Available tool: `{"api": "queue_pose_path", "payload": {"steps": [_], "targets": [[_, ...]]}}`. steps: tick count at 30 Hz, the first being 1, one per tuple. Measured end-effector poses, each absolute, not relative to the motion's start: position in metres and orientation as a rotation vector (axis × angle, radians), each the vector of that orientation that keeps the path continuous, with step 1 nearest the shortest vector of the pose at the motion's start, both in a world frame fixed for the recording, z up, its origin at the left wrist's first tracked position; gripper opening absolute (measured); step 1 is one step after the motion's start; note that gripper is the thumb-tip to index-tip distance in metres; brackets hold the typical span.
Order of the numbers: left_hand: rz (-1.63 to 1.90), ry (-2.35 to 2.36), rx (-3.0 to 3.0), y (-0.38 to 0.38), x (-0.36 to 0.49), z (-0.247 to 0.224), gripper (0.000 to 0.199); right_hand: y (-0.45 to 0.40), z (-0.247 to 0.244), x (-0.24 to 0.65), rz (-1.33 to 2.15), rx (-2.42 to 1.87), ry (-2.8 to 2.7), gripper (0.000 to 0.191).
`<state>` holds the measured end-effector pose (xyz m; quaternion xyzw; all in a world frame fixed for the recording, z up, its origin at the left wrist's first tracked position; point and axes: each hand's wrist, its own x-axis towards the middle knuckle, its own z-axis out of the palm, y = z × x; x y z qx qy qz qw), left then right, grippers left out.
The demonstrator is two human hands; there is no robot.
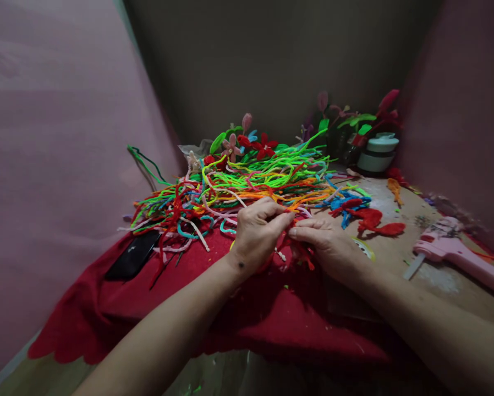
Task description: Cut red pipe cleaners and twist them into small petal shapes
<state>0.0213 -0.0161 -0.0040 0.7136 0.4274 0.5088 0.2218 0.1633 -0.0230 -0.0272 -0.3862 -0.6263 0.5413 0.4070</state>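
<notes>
Hands: left hand (257, 231), right hand (329, 245) pinching fuzzy red pipe cleaner (290, 242), bent.

both hands, left hand (257, 231) and right hand (329, 245), pinch a red pipe cleaner (290, 245) before a pipe cleaner pile (247, 184).

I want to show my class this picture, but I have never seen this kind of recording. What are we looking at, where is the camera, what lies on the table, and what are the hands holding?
There is no machine here: a person works with two bare hands. The one picture comes from a camera worn on the person's head, looking forward and down. The left hand and the right hand meet in the middle and pinch a red fuzzy wire piece between their fingertips. Behind them lies a big pile of coloured fuzzy wires, with finished wire flowers at the back. A red cloth covers part of the table. On it lies a black phone. To the right are a pink tool and a white jar.
</notes>
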Motion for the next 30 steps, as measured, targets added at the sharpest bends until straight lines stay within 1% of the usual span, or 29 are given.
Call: {"api": "queue_pose_path", "payload": {"steps": [2, 4, 6, 8, 10, 12, 16, 20, 25, 30], "targets": [[1.247, 1.174, 1.768, -0.015, 0.022, 0.002, 0.018, -0.023, -0.026, 0.164, 1.381, -0.979, -1.563, 0.033], [1.181, 1.167, 1.741, -0.013, 0.022, 0.006, 0.018, -0.023, -0.025, 0.165, 1.387, -0.971, -1.536, 0.032], [1.224, 1.198, 1.896, -0.01, 0.022, 0.006, 0.018, -0.021, -0.025, 0.165, 1.388, -0.964, -1.505, 0.031], [1.276, 1.2, 2.173, -0.006, 0.022, 0.005, 0.02, -0.019, -0.025, 0.165, 1.396, -0.956, -1.467, 0.03], [1.284, 1.112, 2.476, -0.002, 0.021, 0.002, 0.022, -0.017, -0.026, 0.165, 1.416, -0.941, -1.422, 0.029], [1.276, 1.038, 2.622, 0.002, 0.02, 0.0, 0.023, -0.016, -0.027, 0.165, 1.443, -0.927, -1.382, 0.028], [1.298, 1.129, 2.363, 0.003, 0.019, 0.0, 0.023, -0.014, -0.029, 0.165, 1.515, -0.877, -1.411, 0.027], [1.238, 1.081, 2.242, 0.001, 0.015, -0.001, 0.027, -0.014, -0.03, 0.165, 1.571, -0.879, -1.41, 0.026], [1.239, 1.047, 2.249, 0.001, 0.009, -0.003, 0.018, -0.018, -0.03, 0.163, 1.548, -0.972, -1.378, 0.028], [1.228, 1.152, 2.193, -0.003, 0.009, -0.001, 0.02, -0.02, -0.029, 0.159, 1.527, -0.97, -1.292, 0.017]]}}
